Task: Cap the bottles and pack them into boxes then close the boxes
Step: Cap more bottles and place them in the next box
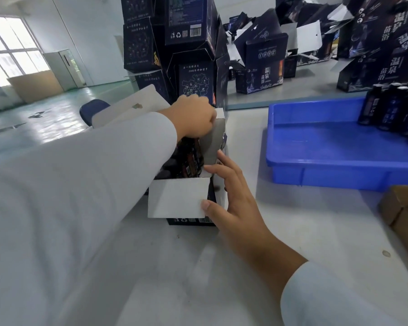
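A dark printed box (189, 220) stands open on the white table in the middle of the head view, white flaps raised. Dark bottles (189, 161) sit inside it. My left hand (194, 118) reaches over the box top with its fingers curled down at the far right flap (213, 140); whether it grips the flap or a bottle is hidden. My right hand (231, 196) lies against the box's right side, fingers fairly straight, the thumb pressing the near white flap (177, 196). More dark bottles (396, 107) stand in the blue tray (316, 158) at right.
A stack of dark printed boxes (170, 43) rises just behind the open box. More open boxes (262, 67) crowd the far table. A brown carton (403, 212) sits at the right edge. A blue chair (92, 109) stands left of the table.
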